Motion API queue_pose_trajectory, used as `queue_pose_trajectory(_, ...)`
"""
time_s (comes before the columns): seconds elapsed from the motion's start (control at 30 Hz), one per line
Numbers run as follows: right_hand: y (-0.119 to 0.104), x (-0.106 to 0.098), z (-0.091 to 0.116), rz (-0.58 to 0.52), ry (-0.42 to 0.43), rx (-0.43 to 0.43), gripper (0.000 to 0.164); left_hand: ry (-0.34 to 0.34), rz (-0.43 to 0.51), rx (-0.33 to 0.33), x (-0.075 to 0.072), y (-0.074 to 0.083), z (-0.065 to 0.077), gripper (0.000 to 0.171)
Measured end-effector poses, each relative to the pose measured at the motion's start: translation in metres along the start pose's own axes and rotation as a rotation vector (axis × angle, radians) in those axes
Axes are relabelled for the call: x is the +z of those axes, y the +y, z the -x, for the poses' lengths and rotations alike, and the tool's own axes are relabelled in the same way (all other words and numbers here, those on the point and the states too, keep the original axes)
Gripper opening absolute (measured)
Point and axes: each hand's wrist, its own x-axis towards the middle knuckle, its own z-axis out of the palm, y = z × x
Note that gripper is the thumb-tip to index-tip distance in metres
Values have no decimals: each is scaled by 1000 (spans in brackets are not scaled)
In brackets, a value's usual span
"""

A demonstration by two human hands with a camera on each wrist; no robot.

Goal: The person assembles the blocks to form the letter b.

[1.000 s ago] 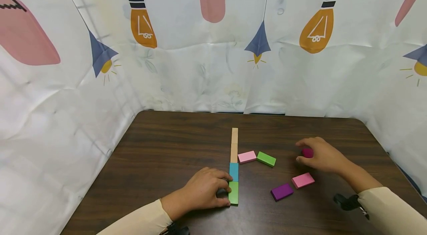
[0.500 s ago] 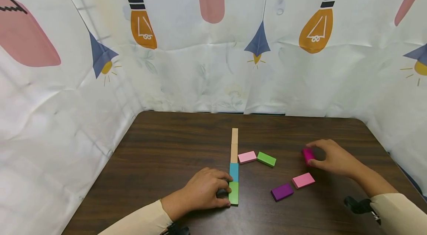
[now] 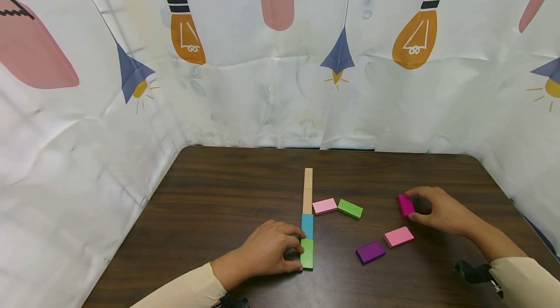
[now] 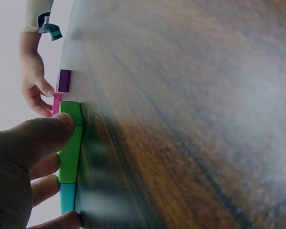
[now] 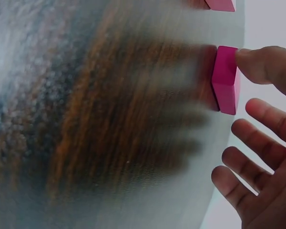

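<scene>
In the head view, my left hand (image 3: 273,247) rests beside a straight row of blocks, fingertips along its left side. They touch the light green block (image 3: 307,254) and the blue block (image 3: 307,226). The left wrist view has the thumb on the green block (image 4: 70,152), the other fingers spread along the row. My right hand (image 3: 442,211) lies just right of a magenta block (image 3: 406,206), which is flat on the table. Its thumb is at the near end of the magenta block (image 5: 225,81) in the right wrist view; the other fingers spread apart, away from it.
Two tan blocks (image 3: 308,191) continue the row at its far end. A light pink block (image 3: 324,206) and a green block (image 3: 350,209) lie end to end at its right. Nearer are a pink block (image 3: 398,236) and a purple block (image 3: 370,252). A patterned curtain (image 3: 271,99) stands behind the table.
My right hand has drawn back to the right and nearer, uncovering the magenta block it partly hid. The left hand stays at the row.
</scene>
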Motion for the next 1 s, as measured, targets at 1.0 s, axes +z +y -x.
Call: queue_pose_trajectory(1.0,-2,5,-4,15,-42,7,59,-19,8,-12,-1,1,0,24)
